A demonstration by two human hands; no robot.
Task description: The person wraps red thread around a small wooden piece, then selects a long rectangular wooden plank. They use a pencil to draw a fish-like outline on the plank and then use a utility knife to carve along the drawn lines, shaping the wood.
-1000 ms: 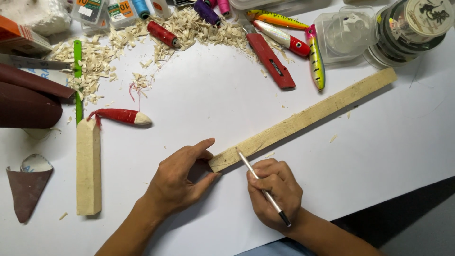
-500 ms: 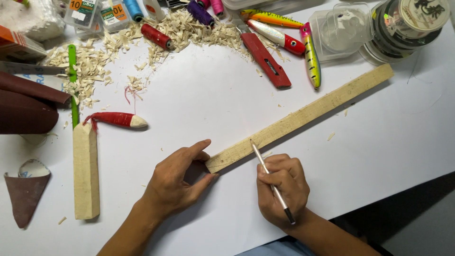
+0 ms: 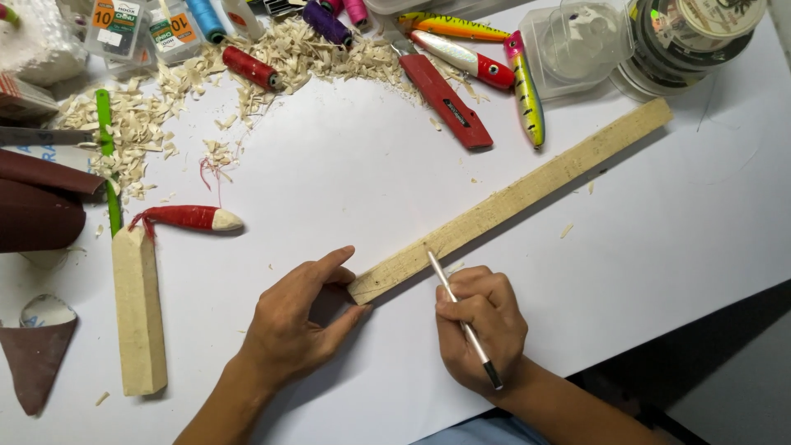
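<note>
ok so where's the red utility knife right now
In the head view, the red utility knife lies at upper centre on the white table, between the wood shavings and the fishing lures.
</note>
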